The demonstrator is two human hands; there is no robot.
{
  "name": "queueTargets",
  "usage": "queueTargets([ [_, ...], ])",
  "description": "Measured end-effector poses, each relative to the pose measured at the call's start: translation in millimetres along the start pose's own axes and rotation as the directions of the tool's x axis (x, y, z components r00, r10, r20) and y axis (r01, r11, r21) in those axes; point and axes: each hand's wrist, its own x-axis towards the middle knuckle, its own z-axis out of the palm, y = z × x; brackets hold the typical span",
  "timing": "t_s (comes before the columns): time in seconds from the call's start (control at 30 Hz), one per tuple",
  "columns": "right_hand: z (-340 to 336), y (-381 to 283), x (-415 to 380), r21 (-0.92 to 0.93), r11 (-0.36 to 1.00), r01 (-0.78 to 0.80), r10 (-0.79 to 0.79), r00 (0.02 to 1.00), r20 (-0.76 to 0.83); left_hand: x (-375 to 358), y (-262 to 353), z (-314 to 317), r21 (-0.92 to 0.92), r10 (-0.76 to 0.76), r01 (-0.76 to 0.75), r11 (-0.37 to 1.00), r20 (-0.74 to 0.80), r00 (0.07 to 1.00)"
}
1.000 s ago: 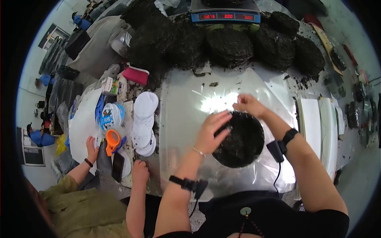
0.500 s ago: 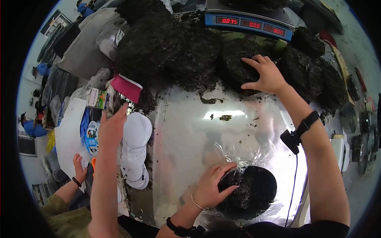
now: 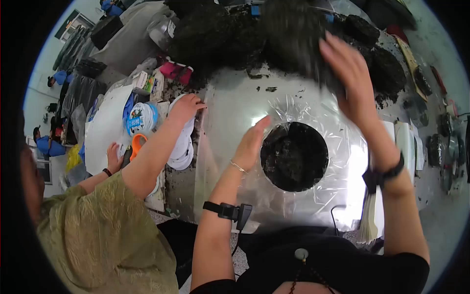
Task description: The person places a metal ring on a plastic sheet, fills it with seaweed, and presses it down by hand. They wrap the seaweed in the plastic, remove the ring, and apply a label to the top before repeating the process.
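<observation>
My right hand [image 3: 348, 73] grips the right edge of a dark round cake [image 3: 293, 36], which is blurred by motion and hides most of the blue scale. My left hand [image 3: 253, 143] is held out with its fingers stretched, beside the left rim of a black round container [image 3: 294, 157], and holds nothing. Dark matter lies inside this container, and clear crinkled plastic film [image 3: 338, 142] spreads around and under it on the shiny table sheet [image 3: 225, 127].
More dark cakes [image 3: 387, 68] line the back. A co-worker's hand [image 3: 186, 109] reaches over white round lids [image 3: 182, 147] at the left. Nearby are orange scissors [image 3: 138, 143], a pink brush [image 3: 176, 72] and a tape roll [image 3: 142, 118]. Paper stacks [image 3: 373, 215] stand at right.
My right hand has lifted the dark cake from the row. My left hand has let go of the black container. The view has shifted, and the co-worker's hand is now over the white lids.
</observation>
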Motion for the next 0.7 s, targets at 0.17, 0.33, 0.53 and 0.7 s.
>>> queueTargets([
  [0.17, -32, -137, -144, 0.073, 0.996, -0.043, 0.0, 0.86, 0.51, -37, 83, -32, 0.054, -0.022, 0.035, 0.998, -0.225, 0.974],
  [0.33, -32, -125, -142, 0.335, 0.893, -0.301, -0.023, 0.713, 0.701, -32, 127, 37, 0.693, -0.055, -0.181, 0.698, 0.304, 0.951],
  [0.53, 28, -105, -107, -0.073, 0.885, -0.46, 0.253, 0.343, 0.905, -1, 89, 81, 0.971, -0.537, -0.039, 0.236, 0.164, 0.827],
  [0.7, 67, -104, -119, -0.153, 0.904, -0.399, 0.241, 0.18, 0.954, 10, 52, 86, 0.979, -0.622, -0.006, 0.204, 0.135, 0.771],
])
